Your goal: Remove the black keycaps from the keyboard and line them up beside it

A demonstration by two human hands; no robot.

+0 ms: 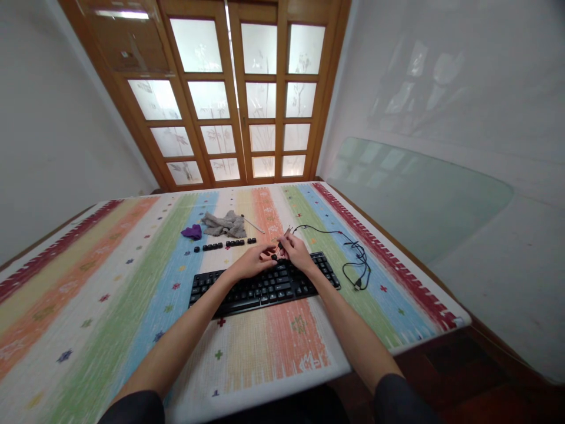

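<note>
A black keyboard [265, 288] lies on the table in front of me, with both hands over its far edge. My right hand [298, 252] is closed on a small tool [289, 229] whose thin prongs stick up past the fingertips; its exact kind is too small to tell. Beside it, the curled fingers and thumb of my left hand [252, 262] close around a small black keycap [274, 257]. Fingers partly hide the keyboard's top rows. Beyond the keyboard, loose black keycaps [213, 247] sit in a broken row to the left of my hands.
A grey cloth [225, 224] and a purple cloth [191, 232] lie crumpled behind the keycaps. Near the grey cloth rests a thin white stick [253, 224]. A black cable [359, 265] is coiled to the right. The striped tablecloth [145, 282] covers the table.
</note>
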